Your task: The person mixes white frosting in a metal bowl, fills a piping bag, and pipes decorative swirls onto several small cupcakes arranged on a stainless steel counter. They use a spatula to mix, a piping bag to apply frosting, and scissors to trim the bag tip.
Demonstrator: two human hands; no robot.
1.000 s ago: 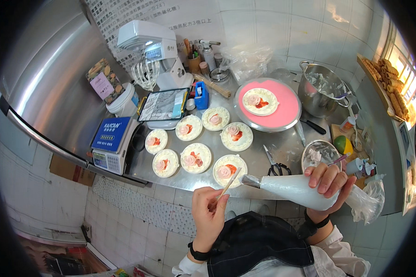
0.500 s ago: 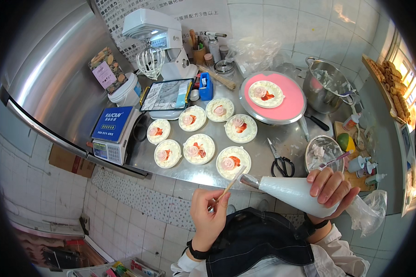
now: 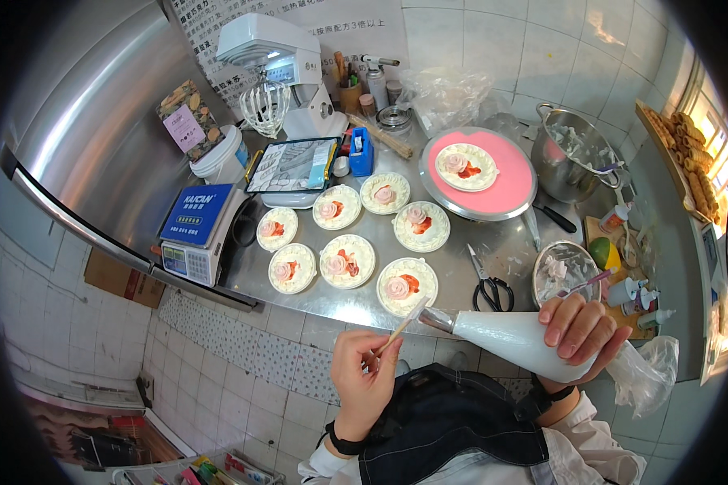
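A: How is the left hand point(image 3: 364, 380) holding itself?
B: It is pointing toward the far side, with curled fingers, and it is pinching a thin stick point(image 3: 398, 330) between thumb and fingers. The stick is slanting far and to the right.
A: And the right hand point(image 3: 578, 339)?
B: It is gripping the wide end of the piping bag point(image 3: 514, 339), and its fingers are bending over the top. The bag is lying nearly sideways in the hand, in front of the near table edge, and its nozzle point(image 3: 438, 318) is pointing left.
A: Are the stick and the nozzle touching?
B: The stick's pale tip is standing just beside the nozzle's mouth; I cannot tell whether they are touching.
A: Which materials are you seeing?
B: The bag is looking smooth, plump and whitish, the nozzle is shining like metal, and a crumpled clear plastic tail point(image 3: 647, 372) is hanging at the right. Just beyond the stick, a round cream-coloured cake point(image 3: 407, 288) is carrying a pale pink swirl and a glossy red patch. Black-handled scissors point(image 3: 491, 283) are lying on the metal table point(image 3: 453, 250), beyond the bag.
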